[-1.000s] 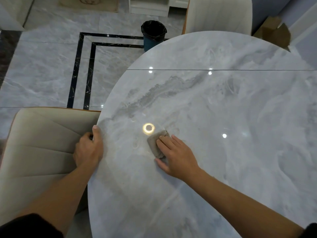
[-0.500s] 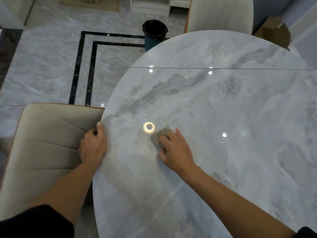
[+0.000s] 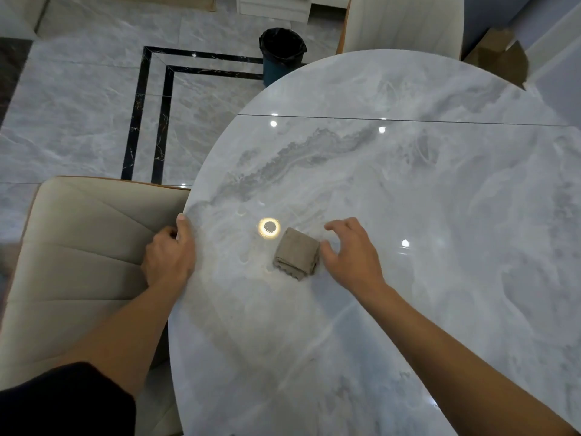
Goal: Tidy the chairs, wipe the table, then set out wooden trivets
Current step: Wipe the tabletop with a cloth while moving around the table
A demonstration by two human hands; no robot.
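Grey marble-look floor tiles w/ a black double inlay border (image 3: pixel 147 121) fill the upper left; a large oval grey-white marble-pattern table (image 3: pixel 408 215) takes up the centre and right.

Small folded beige-brown wiping cloth (image 3: pixel 297 253) lies flat on the tabletop, near the left edge, just right of a bright ring-shaped light reflection (image 3: pixel 269 227).

Right hand (image 3: pixel 350 258) hovers just right of the cloth, fingers spread and loosely curled, holding nothing; thumb tip at or nearly at the cloth's right edge, can't tell if touching. Left hand (image 3: pixel 169 256) grips the table's left rim, thumb on top, fingers tucked under.

Cream padded chair w/ stitched seams (image 3: pixel 85 262) sits directly left of the table, its seat partly under the rim. Second cream chair (image 3: pixel 405 23) is pushed against the far edge. Dark teal bin w/ black liner (image 3: pixel 281 55) stands on the floor just beyond the far-left curve. Brown cardboard box (image 3: pixel 500 58) at far right. Tabletop right of the hands and floor at upper left are open.
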